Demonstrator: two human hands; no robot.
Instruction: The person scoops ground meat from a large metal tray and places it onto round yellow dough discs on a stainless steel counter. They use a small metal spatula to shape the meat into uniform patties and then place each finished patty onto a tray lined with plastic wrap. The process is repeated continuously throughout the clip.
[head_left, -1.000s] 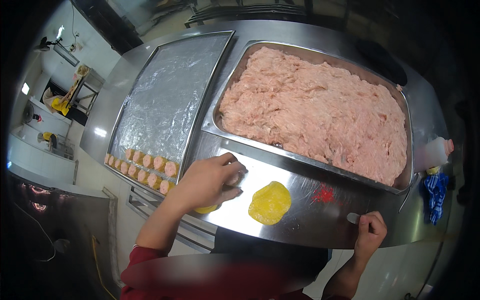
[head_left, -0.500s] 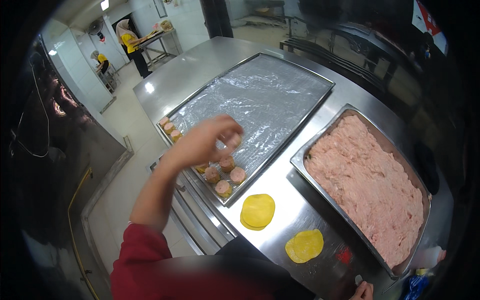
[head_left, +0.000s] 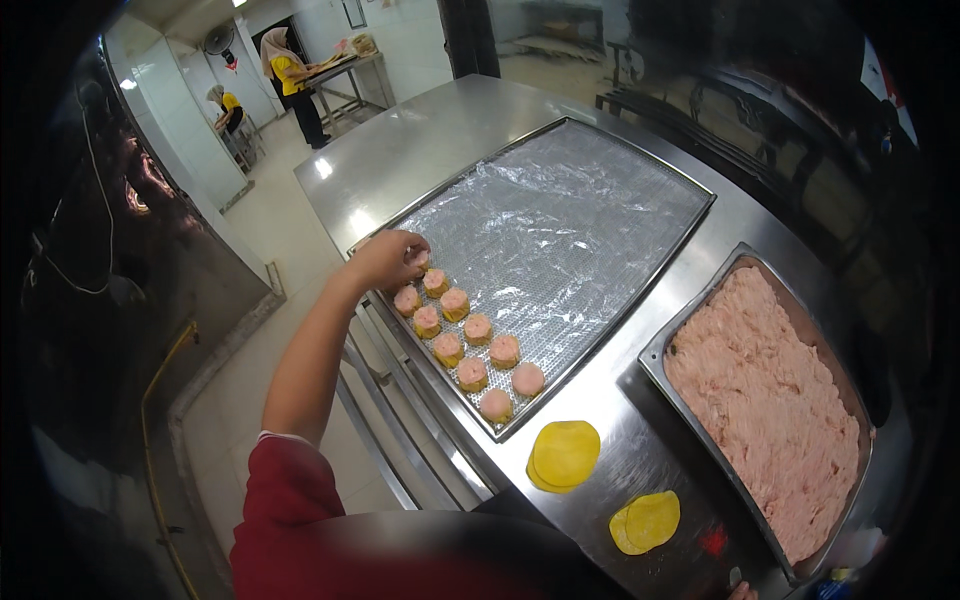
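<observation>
My left hand (head_left: 388, 260) reaches to the near-left edge of the mesh tray (head_left: 655, 268), its fingers closed around a meat-topped dumpling (head_left: 421, 259). More open-topped dumplings (head_left: 454, 304), pink filling in yellow wrappers, stand upright in two rows below that hand. Only a bit of my right hand (head_left: 743, 592) shows at the bottom edge, its fingers closed at a small flat metal tool (head_left: 736, 576) whose rest is cut off. Between the hands lie two stacks of round yellow wrappers, a thicker stack (head_left: 566, 453) and a smaller stack (head_left: 646, 522).
A deep steel pan (head_left: 652, 358) of pink minced meat (head_left: 765, 400) stands on the right of the steel table (head_left: 455, 115). Clear film (head_left: 560, 200) covers the tray. Two people in yellow tops work far back left; one person (head_left: 290, 80) stands at another table.
My left hand has gone to the tray's left edge with a dumpling, uncovering the rows beneath it. The whole view has shifted a little; my right hand remains at the bottom edge.
</observation>
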